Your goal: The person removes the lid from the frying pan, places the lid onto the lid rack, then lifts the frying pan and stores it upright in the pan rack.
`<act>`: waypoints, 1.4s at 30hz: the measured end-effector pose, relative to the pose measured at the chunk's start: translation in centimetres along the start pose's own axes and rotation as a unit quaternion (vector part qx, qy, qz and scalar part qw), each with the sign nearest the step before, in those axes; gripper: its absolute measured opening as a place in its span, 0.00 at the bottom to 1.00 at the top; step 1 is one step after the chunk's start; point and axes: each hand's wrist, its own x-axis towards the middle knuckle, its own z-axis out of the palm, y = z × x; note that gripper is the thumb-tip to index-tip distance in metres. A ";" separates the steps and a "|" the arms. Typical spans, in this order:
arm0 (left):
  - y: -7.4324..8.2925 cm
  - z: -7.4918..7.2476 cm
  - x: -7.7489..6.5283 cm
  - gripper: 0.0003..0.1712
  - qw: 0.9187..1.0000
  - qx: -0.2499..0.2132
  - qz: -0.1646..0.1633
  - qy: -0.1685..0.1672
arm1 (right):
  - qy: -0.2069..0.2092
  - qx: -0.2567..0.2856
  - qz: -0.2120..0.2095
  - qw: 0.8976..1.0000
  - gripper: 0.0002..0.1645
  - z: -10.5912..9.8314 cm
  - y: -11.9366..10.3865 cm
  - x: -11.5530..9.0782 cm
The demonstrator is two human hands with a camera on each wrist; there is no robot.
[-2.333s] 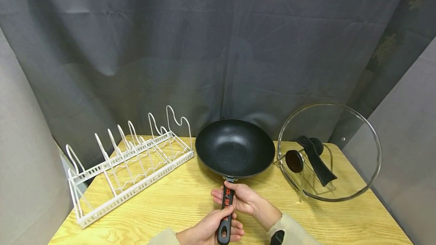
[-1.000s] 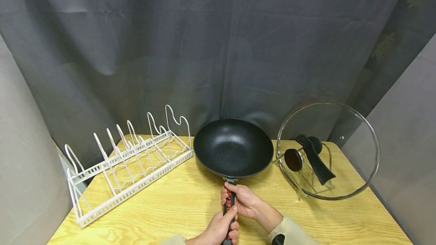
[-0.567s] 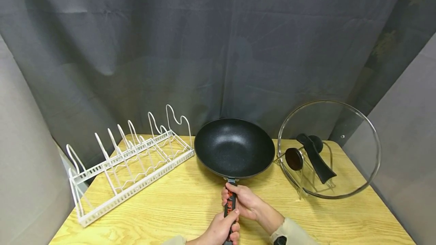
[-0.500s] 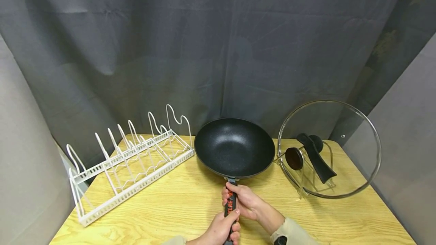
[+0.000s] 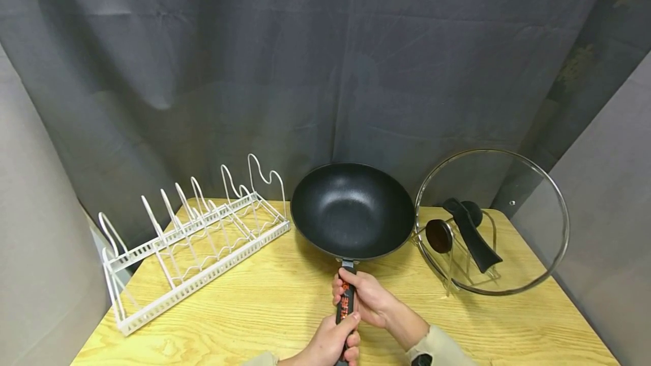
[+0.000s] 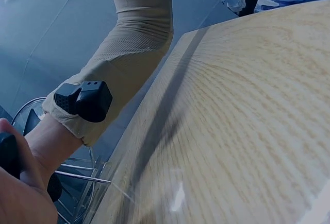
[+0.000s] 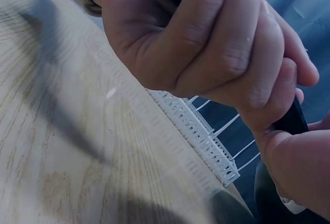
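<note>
A black wok with a dark inner surface is near the middle of the wooden table in the head view. Its long black handle bears red lettering and points toward me. My right hand grips the handle close to the wok, thumb along the top. Nearer the handle's end, my left hand holds it with curled fingers, partly covering it. In the right wrist view, curled left-hand fingers wrap the handle. How far the wok's base stands off the table is hidden.
A white wire rack stands at the left. At the right, a large glass lid leans upright in a wire stand, with a black grip and a round brown knob. A grey curtain hangs behind.
Both hands' fingers, straighter at first, have curled round the handle. The wok's rim now appears higher in the head view, and the handle has shifted up slightly. Rack and lid have stayed put.
</note>
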 end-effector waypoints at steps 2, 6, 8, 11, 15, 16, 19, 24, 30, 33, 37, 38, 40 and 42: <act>0.1 0.0 0.0 0.12 1.000 0.000 0.002 -0.004 | 0.001 -0.003 -0.003 1.000 0.14 0.1 -0.1 0.0; 0.2 0.0 0.1 0.09 1.000 0.003 0.013 -0.017 | 0.006 -0.013 -0.009 1.000 0.13 0.4 -0.5 -0.1; 0.3 0.0 0.1 0.09 1.000 0.005 0.016 -0.021 | 0.005 -0.020 -0.012 1.000 0.13 0.5 -0.6 -0.1; 0.6 0.0 0.1 0.08 0.999 0.007 0.020 -0.031 | 0.004 -0.028 -0.016 0.999 0.13 0.7 -0.9 -0.2; 1.0 -0.1 0.2 0.10 0.998 0.011 0.025 -0.051 | -0.004 -0.030 -0.022 0.999 0.12 0.9 -1.1 -0.3; 1.0 -0.1 0.2 0.10 0.998 0.010 0.027 -0.057 | -0.007 -0.029 -0.023 0.999 0.12 1.0 -1.2 -0.4; 1.3 0.0 0.2 0.10 0.997 0.011 0.035 -0.070 | -0.016 -0.026 -0.026 0.999 0.12 1.2 -1.4 -0.5; 1.8 0.2 0.3 0.12 0.996 0.020 0.045 -0.078 | -0.041 -0.003 -0.036 0.999 0.13 1.5 -2.0 -0.6; 2.6 0.7 0.3 0.13 0.996 0.011 0.049 -0.073 | -0.088 0.030 -0.053 0.994 0.12 1.4 -2.5 -0.6; 2.9 1.0 0.3 0.13 0.996 0.000 0.050 -0.076 | -0.106 0.045 -0.058 0.992 0.12 1.1 -2.7 -0.5; 3.3 1.1 0.5 0.14 0.996 -0.007 0.045 -0.082 | -0.123 0.064 -0.062 0.988 0.12 1.0 -3.1 -0.4; 3.4 1.1 0.5 0.14 0.996 -0.007 0.043 -0.083 | -0.128 0.069 -0.063 0.987 0.12 0.9 -3.1 -0.4; 3.5 1.1 0.6 0.14 0.996 -0.007 0.041 -0.085 | -0.140 0.079 -0.065 0.985 0.12 0.8 -3.2 -0.3; 3.6 1.1 0.6 0.14 0.995 -0.006 0.038 -0.088 | -0.153 0.083 -0.067 0.982 0.12 0.6 -3.3 -0.2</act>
